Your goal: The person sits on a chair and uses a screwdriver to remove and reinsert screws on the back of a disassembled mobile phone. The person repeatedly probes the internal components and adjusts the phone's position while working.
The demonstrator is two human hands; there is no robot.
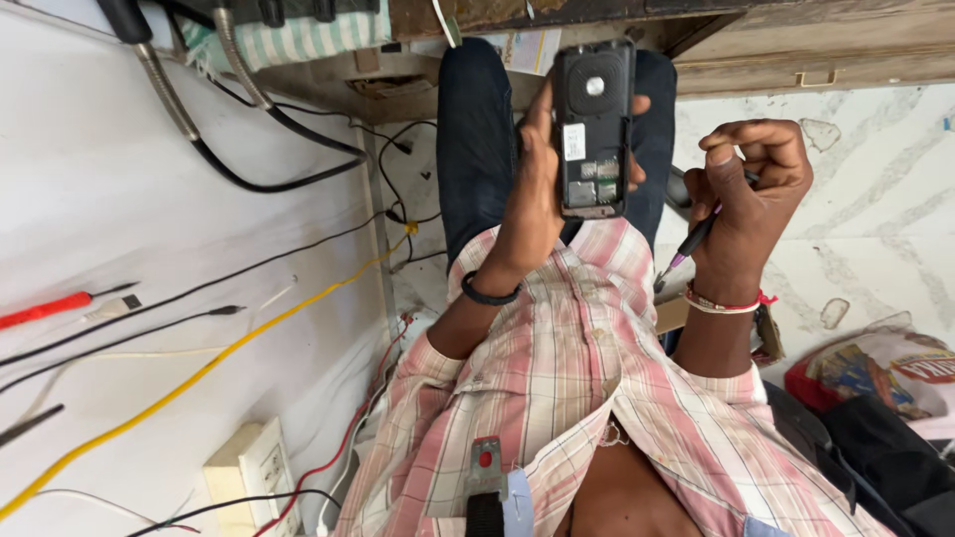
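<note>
A white worktop (109, 199) fills the left side, strewn with black, yellow and red wires (199, 373) and a cream switch box (254, 472). White marble-patterned flooring (875, 199) lies right, below a wooden drawer front (816, 60).

The black matt plastic phone body (593, 129) lies open beside glossy metal contacts. Below it, the pink checked cotton shirt (557, 368) looks soft; the white table (119, 229) left of it is smooth.
</note>
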